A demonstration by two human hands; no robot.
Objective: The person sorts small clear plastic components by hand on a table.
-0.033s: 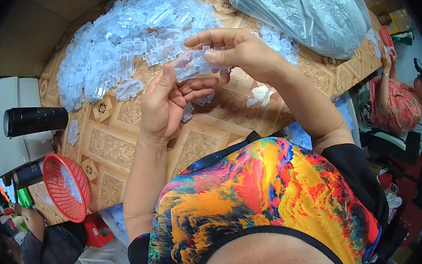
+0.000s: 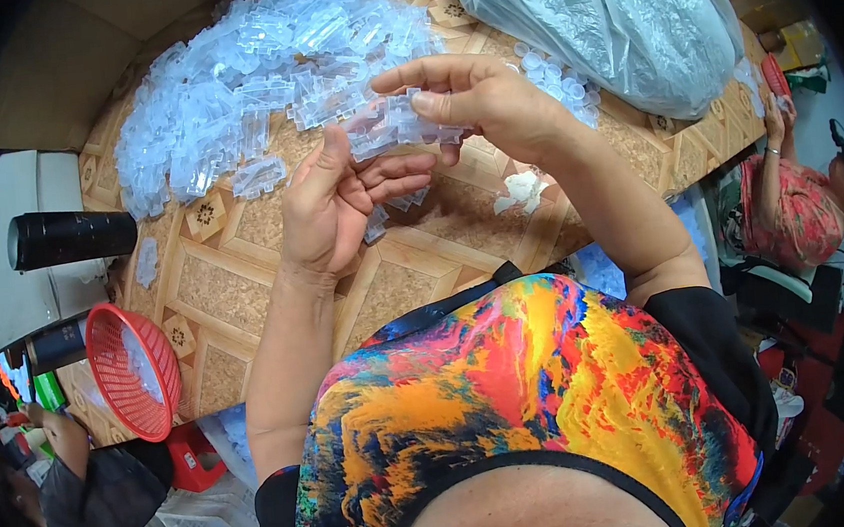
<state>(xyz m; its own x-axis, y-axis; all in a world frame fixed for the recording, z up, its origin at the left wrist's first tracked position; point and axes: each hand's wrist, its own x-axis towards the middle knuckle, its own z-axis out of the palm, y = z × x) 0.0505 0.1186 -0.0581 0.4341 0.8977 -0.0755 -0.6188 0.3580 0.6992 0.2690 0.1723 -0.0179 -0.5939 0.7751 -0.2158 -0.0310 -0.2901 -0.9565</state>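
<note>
My right hand [image 2: 483,103] pinches a clear plastic piece [image 2: 381,135] with small tabs along its edges, thumb on top. My left hand [image 2: 326,197] lies palm up beside the piece's left end. Its thumb is raised and its fingers are stretched out under the piece; whether they touch it I cannot tell. Just beyond both hands spreads a large heap of similar clear plastic pieces [image 2: 226,90]. A few more pieces [image 2: 376,225] lie on the table partly hidden below my left fingers.
Small clear round discs [image 2: 551,76] lie beside a big grey plastic bag [image 2: 612,26]. White scraps [image 2: 521,193] sit near my right forearm. At left are a red basket [image 2: 135,424] holding clear pieces, a black cylinder [image 2: 68,238] and a white box [image 2: 3,290]. Other people sit at both sides.
</note>
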